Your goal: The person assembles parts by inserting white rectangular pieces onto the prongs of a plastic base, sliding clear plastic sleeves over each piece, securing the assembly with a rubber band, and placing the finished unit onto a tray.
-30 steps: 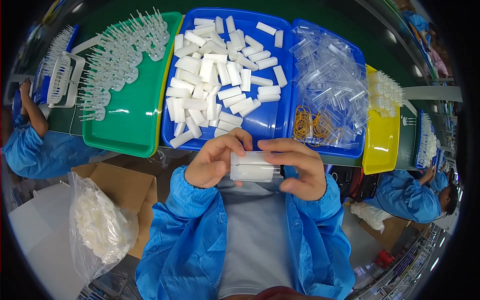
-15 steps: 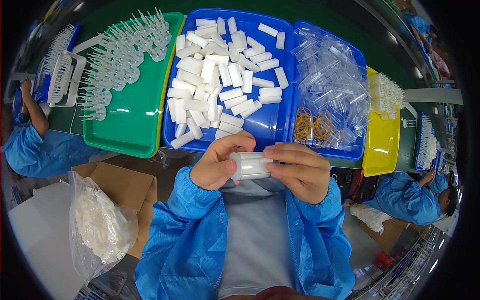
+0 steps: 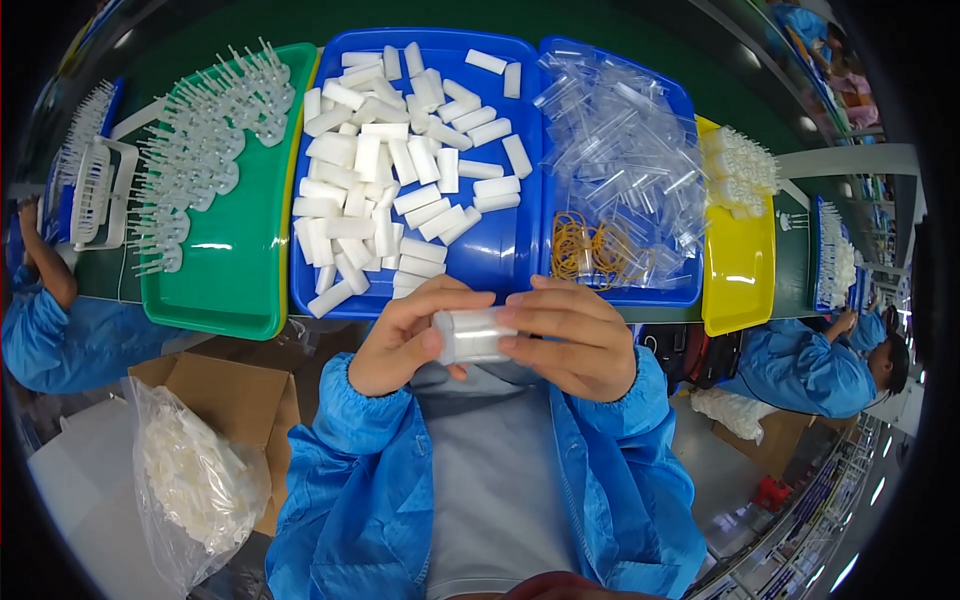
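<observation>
Between my hands, in front of my chest, lies a short white cylinder with a clear plastic wrap and a rimmed left end [image 3: 474, 336]. My left hand [image 3: 408, 335] grips that rimmed end with thumb and fingers. My right hand [image 3: 575, 335] is closed around the other end, its fingers laid along the near side and top. Just beyond them, a blue tray [image 3: 480, 255] holds many white foam-like blocks [image 3: 378, 190]. Another blue tray [image 3: 672, 292], to its right, carries clear plastic sleeves [image 3: 630, 140] and a heap of yellow rubber bands [image 3: 590, 248].
A green tray [image 3: 222, 270] at left bears white pronged parts [image 3: 205, 150]. At right, a yellow tray [image 3: 738, 270] holds small white pieces [image 3: 738, 170]. Below left, a bag of white pieces [image 3: 190, 460] leans by a cardboard box [image 3: 235, 395]. Co-workers in blue sit on both sides.
The whole view has shifted, so the trays and my hands appear further left. Both hands still hold the cylinder, and my left fingers have closed nearer over its top.
</observation>
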Motion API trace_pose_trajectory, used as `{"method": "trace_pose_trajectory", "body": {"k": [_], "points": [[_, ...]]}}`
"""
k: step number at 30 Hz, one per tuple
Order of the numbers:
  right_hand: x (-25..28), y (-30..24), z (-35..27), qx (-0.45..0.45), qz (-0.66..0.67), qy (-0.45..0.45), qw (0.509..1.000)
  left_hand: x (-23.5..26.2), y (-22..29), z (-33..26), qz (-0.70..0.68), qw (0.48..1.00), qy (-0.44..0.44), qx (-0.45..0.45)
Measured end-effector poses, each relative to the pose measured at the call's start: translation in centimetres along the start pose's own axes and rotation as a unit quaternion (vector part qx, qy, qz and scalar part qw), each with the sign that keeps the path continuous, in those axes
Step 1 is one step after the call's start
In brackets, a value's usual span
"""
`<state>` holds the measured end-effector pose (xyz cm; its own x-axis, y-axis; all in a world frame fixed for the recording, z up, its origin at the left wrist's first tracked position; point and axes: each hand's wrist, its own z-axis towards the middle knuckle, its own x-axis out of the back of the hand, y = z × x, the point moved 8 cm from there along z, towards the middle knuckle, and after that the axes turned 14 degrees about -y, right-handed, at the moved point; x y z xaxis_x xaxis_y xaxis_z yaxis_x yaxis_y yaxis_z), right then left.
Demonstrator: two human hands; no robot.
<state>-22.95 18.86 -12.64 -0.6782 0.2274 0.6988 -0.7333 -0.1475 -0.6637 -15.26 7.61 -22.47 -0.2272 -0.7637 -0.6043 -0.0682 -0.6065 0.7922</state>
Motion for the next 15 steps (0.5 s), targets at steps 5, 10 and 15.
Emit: {"method": "trace_pose_trajectory", "body": {"k": [5,10,15], "points": [[2.9,1.9,-1.7,-0.088,-0.105,0.021,0.990,-0.6,0.2,0.4,0.000,0.998,-0.049,-0.043],[6.8,7.0,-5.7,-0.319,-0.305,0.103,0.891,-1.0,0.8,0.3,-0.036,0.999,-0.023,-0.023],[6.9,9.3,-7.8,-0.358,-0.362,0.092,0.856,-0.5,0.9,0.3,-0.010,1.000,0.017,-0.007]]}}
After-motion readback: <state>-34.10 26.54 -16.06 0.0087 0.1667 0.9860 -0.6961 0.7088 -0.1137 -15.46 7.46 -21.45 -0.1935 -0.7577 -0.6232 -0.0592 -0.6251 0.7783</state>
